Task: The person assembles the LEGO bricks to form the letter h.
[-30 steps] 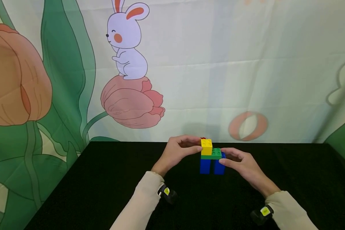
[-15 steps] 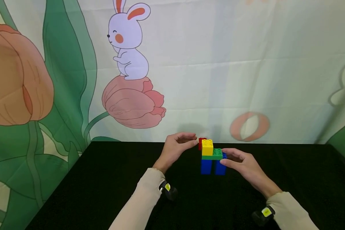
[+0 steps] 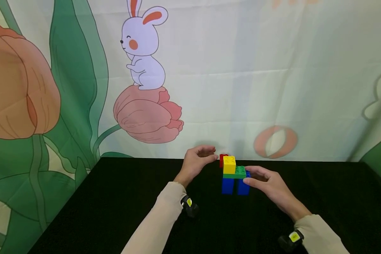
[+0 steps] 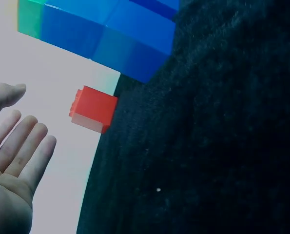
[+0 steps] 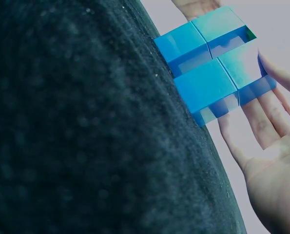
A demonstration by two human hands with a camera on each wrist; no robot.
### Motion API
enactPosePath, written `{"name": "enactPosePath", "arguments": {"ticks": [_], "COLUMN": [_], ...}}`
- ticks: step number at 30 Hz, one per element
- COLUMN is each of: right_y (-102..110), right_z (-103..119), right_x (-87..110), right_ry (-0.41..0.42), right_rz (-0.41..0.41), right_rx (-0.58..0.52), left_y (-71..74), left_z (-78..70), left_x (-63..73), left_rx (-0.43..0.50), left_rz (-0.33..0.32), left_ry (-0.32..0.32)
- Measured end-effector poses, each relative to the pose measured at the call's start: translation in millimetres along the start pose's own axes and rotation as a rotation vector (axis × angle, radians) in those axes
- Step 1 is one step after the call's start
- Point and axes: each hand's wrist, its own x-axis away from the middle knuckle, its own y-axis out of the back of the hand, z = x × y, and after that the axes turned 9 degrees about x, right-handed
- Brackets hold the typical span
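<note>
A small bridge of toy building bricks stands on the dark table. Two blue brick pillars (image 3: 227,186) carry a flat green brick (image 3: 240,172), and a yellow brick (image 3: 229,165) tops its left end. My right hand (image 3: 273,183) pinches the right pillar's upper blue brick (image 5: 241,66), thumb in front and fingers behind. To the left, my left hand (image 3: 195,163) holds nothing, its fingers relaxed and apart from the bricks. A red brick (image 4: 93,108) sits behind the structure, separate from the blue pillars; in the head view the yellow brick partly covers it.
Black cloth covers the table (image 3: 130,211). Close behind its far edge hangs a pale curtain (image 3: 209,88) printed with a rabbit and tulips. A dark strap-on camera (image 3: 190,208) sits at my left wrist, another (image 3: 290,240) at my right.
My left hand has drawn back leftward from beside the yellow brick, uncovering the red brick. My right hand keeps its grip on the bridge. The head view has shifted slightly.
</note>
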Motion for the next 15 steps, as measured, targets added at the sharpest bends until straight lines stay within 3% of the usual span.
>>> {"name": "enactPosePath", "arguments": {"ticks": [15], "right_y": [-0.8], "right_z": [2.0], "right_x": [0.6], "right_ry": [0.012], "right_rz": [-0.007], "right_rx": [0.004], "left_y": [-7.5], "left_z": [25.4], "left_x": [-12.4], "left_rx": [0.026], "left_rz": [-0.026], "left_ry": [0.1]}}
